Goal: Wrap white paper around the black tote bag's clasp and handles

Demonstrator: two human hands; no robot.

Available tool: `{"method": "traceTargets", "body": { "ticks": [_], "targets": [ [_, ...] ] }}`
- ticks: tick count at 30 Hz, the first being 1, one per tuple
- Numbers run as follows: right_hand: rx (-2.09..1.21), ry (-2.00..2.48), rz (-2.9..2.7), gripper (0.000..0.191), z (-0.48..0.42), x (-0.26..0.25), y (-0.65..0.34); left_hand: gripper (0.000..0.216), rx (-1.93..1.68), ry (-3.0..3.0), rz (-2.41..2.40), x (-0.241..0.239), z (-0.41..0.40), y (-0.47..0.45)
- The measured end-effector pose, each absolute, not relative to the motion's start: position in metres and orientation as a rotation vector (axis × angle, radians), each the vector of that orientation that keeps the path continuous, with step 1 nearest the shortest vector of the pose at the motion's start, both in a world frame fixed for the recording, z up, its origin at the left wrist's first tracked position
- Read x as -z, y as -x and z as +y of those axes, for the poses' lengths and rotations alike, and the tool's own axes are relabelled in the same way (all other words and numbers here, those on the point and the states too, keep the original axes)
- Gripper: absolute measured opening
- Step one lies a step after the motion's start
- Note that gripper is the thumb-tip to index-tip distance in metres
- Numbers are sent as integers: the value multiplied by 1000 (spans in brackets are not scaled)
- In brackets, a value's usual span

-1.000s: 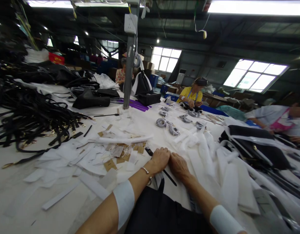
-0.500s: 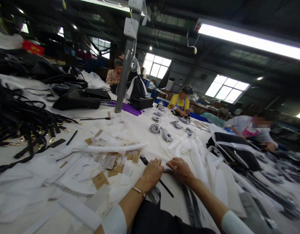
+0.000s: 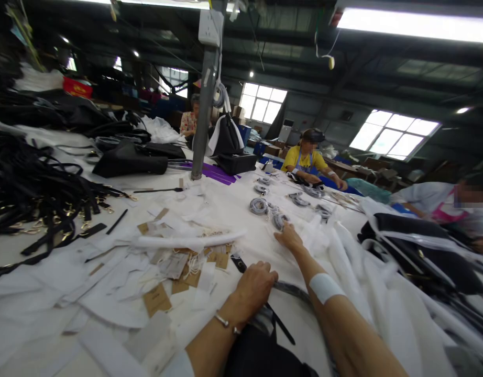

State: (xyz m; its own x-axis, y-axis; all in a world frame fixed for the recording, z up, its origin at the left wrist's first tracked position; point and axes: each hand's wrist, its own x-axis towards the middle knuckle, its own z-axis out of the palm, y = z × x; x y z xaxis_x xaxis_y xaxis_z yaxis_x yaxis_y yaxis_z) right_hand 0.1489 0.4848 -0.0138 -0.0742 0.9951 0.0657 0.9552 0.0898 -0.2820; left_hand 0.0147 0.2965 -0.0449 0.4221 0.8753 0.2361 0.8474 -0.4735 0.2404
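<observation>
My left hand point(image 3: 257, 285) is closed over the end of a dark strap point(image 3: 291, 289) in clear film, which curves off to the right beneath my right forearm. Black material point(image 3: 261, 353) lies against my front below that hand. My right hand point(image 3: 289, 238) reaches forward to a coiled grey strap point(image 3: 280, 220), its thumb and fingers apart at the coil's near edge; the fingertips are partly hidden. More coiled straps point(image 3: 259, 206) lie just beyond. A thin black strip point(image 3: 281, 324) runs below my left hand, and a black tab point(image 3: 238, 263) pokes out above it.
Brown tags point(image 3: 156, 299) and white paper scraps cover the left front. Black straps with gold clasps point(image 3: 48, 209) are heaped further left. A metal post point(image 3: 204, 115) rises from the table. White wrapping point(image 3: 347, 256) and a black bag point(image 3: 418, 246) lie right. Co-workers sit beyond.
My right hand has left the dark strap and moved forward to the coiled grey strap. My left hand stays on the dark strap. The view has turned slightly left.
</observation>
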Motion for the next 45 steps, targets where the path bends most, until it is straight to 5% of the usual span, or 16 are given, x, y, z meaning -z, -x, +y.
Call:
{"method": "traceTargets", "body": {
  "ticks": [9,19,24,30,34,41,45],
  "targets": [
    [-137,2014,-1995,40,463,3,-173,22,-513,-2589,1558,40,295,-14],
    [127,1222,-2366,28,330,-36,-235,23,-586,-2453,1559,39,297,-13],
    [-40,1190,-2823,57,258,-20,-254,22,-578,-2436,1569,37,297,-13],
    [-422,1393,-2507,32,274,-34,-243,21,-582,-2436,1574,38,299,-13],
    [-235,1385,-2698,37,287,-23,-222,22,-604,-2449,1565,39,298,-12],
    [112,1246,-2825,19,293,-7,-198,25,-591,-2466,1550,34,293,-11],
    [90,1328,-2650,36,301,2,-199,28,-571,-2478,1541,31,293,-11]
  ]
}}
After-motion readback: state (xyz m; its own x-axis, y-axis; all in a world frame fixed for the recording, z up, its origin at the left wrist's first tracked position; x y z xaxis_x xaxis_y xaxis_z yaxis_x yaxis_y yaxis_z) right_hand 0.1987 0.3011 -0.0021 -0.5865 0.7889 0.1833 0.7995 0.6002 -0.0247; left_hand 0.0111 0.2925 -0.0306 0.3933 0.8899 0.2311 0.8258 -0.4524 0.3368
